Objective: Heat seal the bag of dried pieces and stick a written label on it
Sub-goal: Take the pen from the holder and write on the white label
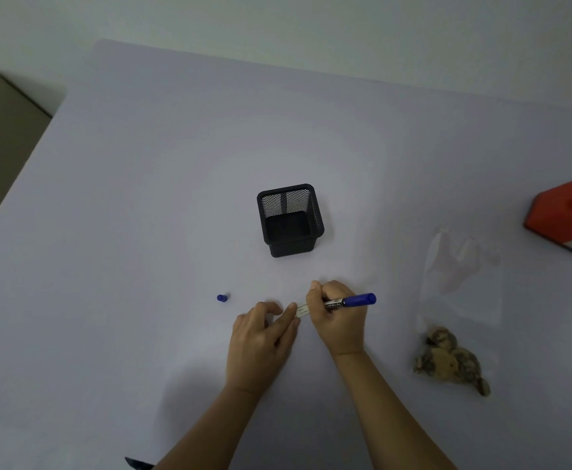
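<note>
A small white label (302,310) lies on the pale table in front of me. My right hand (337,317) grips a blue marker (352,301), its tip down on the label and its blue end pointing right. My left hand (262,337) rests beside it, with fingertips pressing on the label's left edge. The marker's blue cap (222,297) lies apart on the table to the left. A clear plastic bag (461,300) lies flat at the right, with brown dried pieces (450,361) bunched in its near end.
A black mesh pen holder (289,220) stands behind my hands, with nothing visible inside. An orange heat sealer (562,218) sits at the right edge, partly cut off. The table's left edge runs diagonally at the left, with floor beyond it.
</note>
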The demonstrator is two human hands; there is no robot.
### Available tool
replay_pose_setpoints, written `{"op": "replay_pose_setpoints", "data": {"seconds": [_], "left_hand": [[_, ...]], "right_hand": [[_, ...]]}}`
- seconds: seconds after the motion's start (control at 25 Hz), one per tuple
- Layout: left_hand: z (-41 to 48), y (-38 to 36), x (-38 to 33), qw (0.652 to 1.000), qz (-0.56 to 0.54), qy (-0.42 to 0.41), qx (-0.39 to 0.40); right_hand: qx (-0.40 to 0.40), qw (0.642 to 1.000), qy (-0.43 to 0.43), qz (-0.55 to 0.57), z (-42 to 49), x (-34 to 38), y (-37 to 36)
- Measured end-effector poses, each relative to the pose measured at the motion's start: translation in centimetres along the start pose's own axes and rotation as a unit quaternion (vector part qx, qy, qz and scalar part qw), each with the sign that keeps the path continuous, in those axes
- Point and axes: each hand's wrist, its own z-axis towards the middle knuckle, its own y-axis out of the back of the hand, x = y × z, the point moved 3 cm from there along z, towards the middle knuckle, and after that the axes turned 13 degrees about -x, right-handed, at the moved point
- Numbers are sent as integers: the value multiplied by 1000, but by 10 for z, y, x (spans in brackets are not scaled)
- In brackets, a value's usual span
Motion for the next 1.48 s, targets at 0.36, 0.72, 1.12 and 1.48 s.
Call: {"op": "replay_pose_setpoints", "data": {"seconds": [0.36, 0.72, 1.12, 1.48], "left_hand": [[0, 0, 0, 1000, 1, 3, 6], [0, 1, -1, 1000, 3, 3, 7], [-1, 0, 0, 1000, 2, 5, 5], [1, 1, -1, 1000, 4, 6, 3]], "right_hand": [[-6, 1000, 5, -3, 0, 1, 1], [-6, 1000, 13, -4, 0, 3, 2], [-7, 1000, 1, -3, -1, 0, 2], [-9, 1000, 12, -7, -1, 0, 1]]}}
